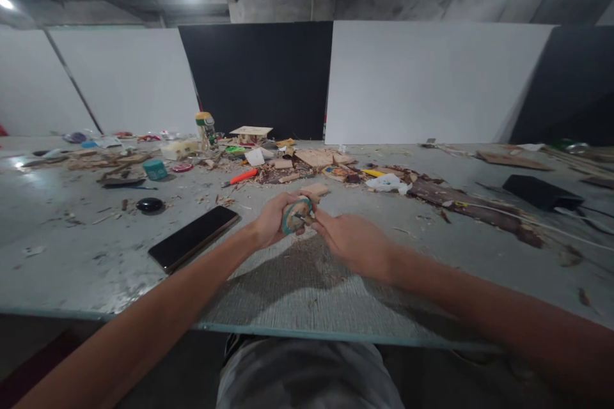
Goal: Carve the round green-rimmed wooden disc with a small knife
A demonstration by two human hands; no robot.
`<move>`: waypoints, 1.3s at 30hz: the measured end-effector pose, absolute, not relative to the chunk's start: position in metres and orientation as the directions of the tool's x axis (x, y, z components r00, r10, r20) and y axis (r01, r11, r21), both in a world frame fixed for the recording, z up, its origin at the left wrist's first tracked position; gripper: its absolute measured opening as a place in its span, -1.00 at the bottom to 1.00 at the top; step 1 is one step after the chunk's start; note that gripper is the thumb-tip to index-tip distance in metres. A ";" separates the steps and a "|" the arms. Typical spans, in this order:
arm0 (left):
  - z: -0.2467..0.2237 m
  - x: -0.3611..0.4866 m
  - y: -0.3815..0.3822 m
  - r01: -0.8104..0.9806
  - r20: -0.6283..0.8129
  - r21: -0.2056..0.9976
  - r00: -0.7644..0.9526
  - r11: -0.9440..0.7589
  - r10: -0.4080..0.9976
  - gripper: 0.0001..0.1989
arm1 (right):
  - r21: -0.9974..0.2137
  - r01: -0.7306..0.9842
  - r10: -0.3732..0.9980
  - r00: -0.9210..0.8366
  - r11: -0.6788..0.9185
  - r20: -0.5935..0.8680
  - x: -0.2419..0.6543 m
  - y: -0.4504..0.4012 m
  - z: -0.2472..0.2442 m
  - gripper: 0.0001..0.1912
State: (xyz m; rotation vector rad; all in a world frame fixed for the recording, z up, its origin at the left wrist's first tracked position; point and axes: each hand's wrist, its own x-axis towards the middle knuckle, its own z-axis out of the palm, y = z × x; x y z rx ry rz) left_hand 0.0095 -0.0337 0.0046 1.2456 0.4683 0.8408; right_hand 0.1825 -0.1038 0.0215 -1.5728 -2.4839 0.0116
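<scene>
Held up over the near middle of the table is a small round disc with a teal rim and a tan, mottled face (297,216). My left hand (274,220) is closed around its left side and upper edge. From the right, the fingers of my right hand (338,236) are pinched together at the disc's right edge. Something small and pale shows at those fingertips, too unclear to name. A flat piece of light wood (315,190) lies just beyond my hands. Left of my left hand rests a black smartphone (194,238).
Beyond the phone are a black oval object (149,205) and a teal jar (155,170). An orange cutter (243,176), wood scraps and shavings spread across the back. A bark-covered log (467,204) and a black box with cables (542,194) lie at right.
</scene>
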 end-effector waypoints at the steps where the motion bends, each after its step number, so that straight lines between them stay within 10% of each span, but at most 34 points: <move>1: 0.005 0.009 -0.034 -0.285 0.122 0.955 0.625 0.080 0.771 -0.72 | -0.097 0.898 0.898 -0.413 0.430 0.152 0.181 -0.105 0.022 -0.57; 8: 0.007 0.004 -0.033 -0.207 0.114 0.978 0.641 0.027 0.759 -0.76 | -0.448 0.769 0.887 -0.436 0.456 0.155 0.171 -0.102 0.018 -0.64; 12: 0.008 0.002 -0.032 -0.188 0.124 0.982 0.649 0.001 0.751 -0.75 | -0.762 0.612 0.842 -0.510 0.214 -0.173 0.171 -0.101 0.021 -0.54; 23: 0.006 0.003 -0.033 -0.137 0.037 0.989 0.619 0.061 0.785 -0.75 | -0.156 0.913 0.912 -0.335 0.377 0.238 0.168 -0.105 0.014 -0.70; 26: 0.007 0.003 -0.033 -0.167 0.061 0.984 0.627 0.057 0.776 -0.74 | -0.511 0.768 0.920 -0.365 0.386 0.145 0.165 -0.105 0.019 -0.70; 29: 0.008 0.005 -0.032 -0.257 0.145 0.966 0.625 0.027 0.767 -0.72 | -0.921 0.389 0.861 -0.471 0.011 -0.189 0.166 -0.104 0.023 -0.59; 33: 0.011 0.010 -0.029 -0.390 0.233 0.920 0.598 0.025 0.767 -0.67 | -0.923 -0.005 0.709 -0.641 -0.385 -0.293 0.174 -0.099 0.024 -0.59; 39: 0.007 0.010 -0.022 -0.450 0.214 0.887 0.599 0.104 0.772 -0.65 | -0.989 -0.005 0.885 -0.446 -0.149 -0.131 0.189 -0.097 0.022 -0.68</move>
